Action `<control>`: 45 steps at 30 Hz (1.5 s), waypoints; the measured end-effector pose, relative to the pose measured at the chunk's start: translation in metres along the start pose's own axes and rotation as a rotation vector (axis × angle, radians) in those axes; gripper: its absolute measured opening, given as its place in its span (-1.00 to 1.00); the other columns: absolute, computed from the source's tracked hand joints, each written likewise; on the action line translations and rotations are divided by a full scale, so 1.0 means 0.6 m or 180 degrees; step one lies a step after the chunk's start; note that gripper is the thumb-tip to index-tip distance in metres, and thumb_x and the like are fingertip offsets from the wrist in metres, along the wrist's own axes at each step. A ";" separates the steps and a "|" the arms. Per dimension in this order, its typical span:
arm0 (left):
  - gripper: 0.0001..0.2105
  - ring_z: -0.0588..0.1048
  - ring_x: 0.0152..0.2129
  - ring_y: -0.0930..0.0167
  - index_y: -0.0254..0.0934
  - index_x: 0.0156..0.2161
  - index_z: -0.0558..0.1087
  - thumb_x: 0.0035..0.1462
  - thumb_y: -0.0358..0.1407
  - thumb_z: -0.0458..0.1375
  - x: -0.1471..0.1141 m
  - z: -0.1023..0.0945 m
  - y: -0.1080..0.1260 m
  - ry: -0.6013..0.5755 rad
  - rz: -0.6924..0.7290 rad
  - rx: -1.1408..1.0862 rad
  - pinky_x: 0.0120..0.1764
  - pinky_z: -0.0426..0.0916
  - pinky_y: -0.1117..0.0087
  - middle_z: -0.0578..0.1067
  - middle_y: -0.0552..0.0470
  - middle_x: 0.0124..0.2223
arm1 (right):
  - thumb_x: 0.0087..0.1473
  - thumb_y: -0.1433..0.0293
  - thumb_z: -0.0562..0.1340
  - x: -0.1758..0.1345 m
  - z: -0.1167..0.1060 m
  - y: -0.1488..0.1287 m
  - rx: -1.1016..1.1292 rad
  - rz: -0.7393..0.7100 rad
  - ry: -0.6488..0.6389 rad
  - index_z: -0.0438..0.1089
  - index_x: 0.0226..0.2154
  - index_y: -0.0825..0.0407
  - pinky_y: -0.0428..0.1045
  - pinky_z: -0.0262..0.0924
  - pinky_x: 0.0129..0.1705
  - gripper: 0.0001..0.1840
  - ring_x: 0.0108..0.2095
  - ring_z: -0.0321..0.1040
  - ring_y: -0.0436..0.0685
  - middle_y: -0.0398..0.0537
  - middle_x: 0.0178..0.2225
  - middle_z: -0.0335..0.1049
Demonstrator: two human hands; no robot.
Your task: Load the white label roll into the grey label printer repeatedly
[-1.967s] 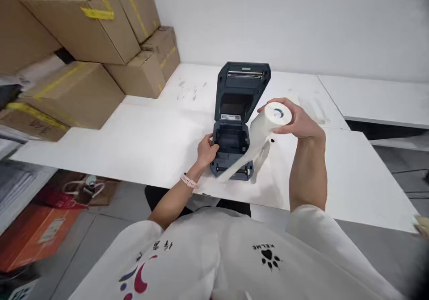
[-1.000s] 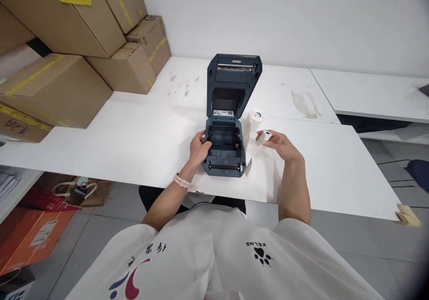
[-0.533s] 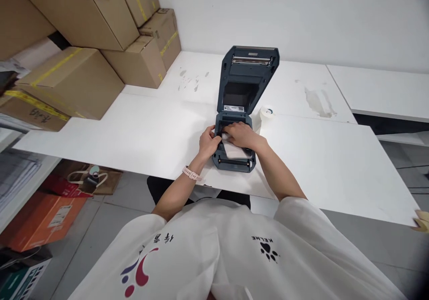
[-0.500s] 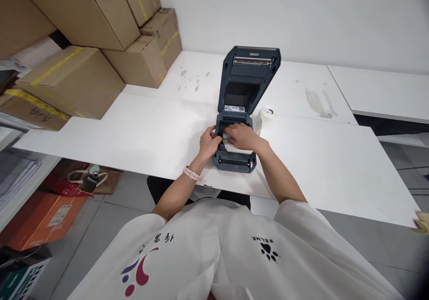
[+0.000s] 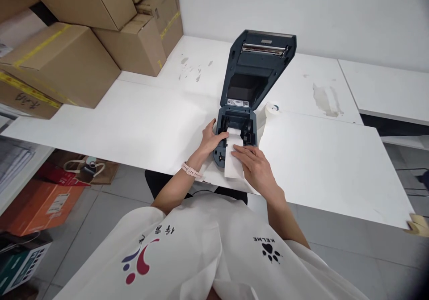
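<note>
A dark blue label printer stands on the white table with its lid raised. From its bay a white paper strip runs forward over the front edge. My left hand is at the printer's left side, thumb reaching in to the strip's left edge and fingers spread apart from it. On top of the strip lie the stretched fingers of my right hand, palm down over the printer's front right. Behind the right side, a small white paper roll rests on the table. My right hand hides part of the printer's front.
Cardboard boxes are stacked at the left back of the table. A white wall rises behind. Below on the left are an orange box and a bag. Something tan sits at the table's right corner.
My right hand has come out of the printer's bay toward the front, and the paper strip now extends over the front edge. My left thumb stays near the bay. The view has shifted slightly.
</note>
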State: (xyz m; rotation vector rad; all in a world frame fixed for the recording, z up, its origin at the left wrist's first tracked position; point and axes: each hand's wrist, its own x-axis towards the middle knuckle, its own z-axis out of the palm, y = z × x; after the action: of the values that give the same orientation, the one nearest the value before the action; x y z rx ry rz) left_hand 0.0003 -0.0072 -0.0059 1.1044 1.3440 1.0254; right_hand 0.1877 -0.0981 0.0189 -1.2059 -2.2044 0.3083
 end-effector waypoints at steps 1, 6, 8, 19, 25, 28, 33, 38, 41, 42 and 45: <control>-0.21 0.37 0.12 0.13 -0.20 0.29 0.24 -0.07 -0.16 0.34 0.000 -0.001 0.001 -0.0066 -0.0031 -0.0022 0.03 0.32 0.23 0.39 -0.17 0.21 | 0.28 0.51 0.02 -0.004 0.003 -0.001 0.0030 0.0022 0.0031 0.41 0.12 -0.17 0.39 0.38 -0.02 -0.52 0.07 0.34 0.33 -0.08 0.14 0.44; -0.18 0.38 0.14 0.12 -0.22 0.31 0.21 -0.06 -0.13 0.34 0.000 -0.002 0.004 -0.0197 -0.0100 -0.0084 0.05 0.33 0.21 0.36 -0.18 0.26 | 0.28 0.52 0.02 -0.009 0.003 -0.004 0.0264 0.0065 0.0189 0.48 0.01 -0.12 0.34 0.35 0.00 -0.57 0.03 0.34 0.30 0.00 0.08 0.48; -0.19 0.39 0.12 0.11 -0.22 0.30 0.23 -0.06 -0.12 0.35 0.002 -0.002 0.005 -0.0212 -0.0101 -0.0110 0.05 0.34 0.20 0.39 -0.19 0.24 | 0.28 0.52 0.03 -0.007 -0.001 -0.004 0.0419 0.0145 0.0242 0.51 -0.08 -0.12 0.30 0.36 -0.04 -0.59 -0.04 0.36 0.27 0.02 -0.05 0.51; -0.06 0.13 0.33 0.04 -0.07 0.39 0.04 -0.04 0.01 0.35 -0.115 -0.004 -0.008 -0.0304 0.0048 -0.0083 0.24 0.20 0.06 0.23 -0.13 0.36 | 0.28 0.26 0.15 0.039 -0.062 0.026 0.1135 0.0382 0.0505 0.43 0.01 -0.24 0.26 0.32 0.11 -0.72 0.06 0.39 0.25 -0.06 0.01 0.46; 0.03 -0.10 0.41 0.01 -0.01 0.42 -0.13 -0.04 0.07 0.34 -0.170 -0.007 -0.022 -0.0423 -0.0258 0.0059 0.32 0.08 0.01 -0.10 -0.06 0.48 | 0.32 -0.09 -0.13 0.256 -0.121 0.124 0.1445 0.0629 0.1310 -0.25 0.40 -0.12 0.12 -0.05 0.38 -0.25 0.45 -0.25 0.14 -0.08 0.47 -0.31; 0.03 -0.04 0.40 0.02 -0.04 0.43 -0.13 -0.04 0.08 0.33 -0.168 -0.009 -0.019 -0.0491 -0.0193 0.0018 0.30 0.13 0.03 -0.05 -0.09 0.47 | 0.26 -0.13 -0.42 0.324 -0.132 0.136 0.1740 0.0690 0.0927 -0.28 0.39 -0.03 0.00 -0.01 0.36 -0.16 0.41 -0.17 0.03 -0.11 0.46 -0.23; -0.01 0.03 0.39 0.10 -0.03 0.43 -0.18 0.05 0.13 0.24 -0.164 -0.027 -0.025 -0.0755 -0.0231 -0.0238 0.29 0.18 0.13 -0.08 -0.07 0.48 | 0.17 -0.21 -0.45 0.239 -0.121 0.084 0.1816 0.0649 0.1357 0.13 0.21 -0.05 0.14 0.19 0.25 -0.08 0.25 0.19 0.19 0.02 0.21 0.28; -0.17 -0.05 0.41 0.18 0.02 0.44 -0.21 0.19 0.23 -0.04 -0.148 -0.045 -0.016 -0.0689 -0.0355 -0.0513 0.31 0.12 0.14 -0.12 0.02 0.49 | 0.31 -0.09 -0.28 0.080 -0.072 0.018 0.1437 0.0487 0.0945 0.43 -0.09 -0.16 0.29 0.08 0.32 -0.31 0.27 0.21 0.26 -0.10 0.05 0.43; -0.15 -0.01 0.40 0.15 -0.01 0.43 -0.18 0.17 0.22 0.01 -0.135 -0.036 0.003 -0.0611 -0.0507 -0.0477 0.29 0.16 0.11 -0.07 -0.02 0.49 | 0.33 0.06 -0.01 0.029 -0.029 -0.002 0.1095 0.0630 0.0864 0.42 -0.04 -0.19 0.33 0.00 0.37 -0.61 0.34 0.07 0.27 -0.11 0.16 0.37; -0.12 0.00 0.40 0.13 -0.02 0.43 -0.16 0.14 0.19 0.08 -0.132 -0.031 0.008 -0.0582 -0.0547 -0.0438 0.29 0.17 0.11 -0.07 -0.04 0.48 | 0.34 0.11 0.02 0.020 -0.016 -0.006 0.1014 0.0685 0.0930 0.40 0.00 -0.19 0.34 -0.03 0.38 -0.65 0.37 0.01 0.27 -0.10 0.19 0.34; -0.07 0.08 0.37 0.10 -0.07 0.42 -0.11 0.07 0.06 0.26 -0.128 -0.016 0.018 -0.0530 -0.0480 -0.0438 0.28 0.20 0.12 0.01 -0.09 0.46 | 0.36 0.21 -0.01 0.010 0.012 -0.013 0.0988 0.0773 0.1208 0.36 0.08 -0.20 0.36 -0.08 0.39 -0.64 0.41 -0.07 0.24 -0.09 0.22 0.31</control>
State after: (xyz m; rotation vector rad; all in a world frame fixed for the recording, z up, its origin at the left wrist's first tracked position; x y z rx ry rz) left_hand -0.0080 -0.0800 0.0205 0.9492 1.1863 0.8820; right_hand 0.1758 -0.0968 0.0192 -1.2398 -1.6228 0.4594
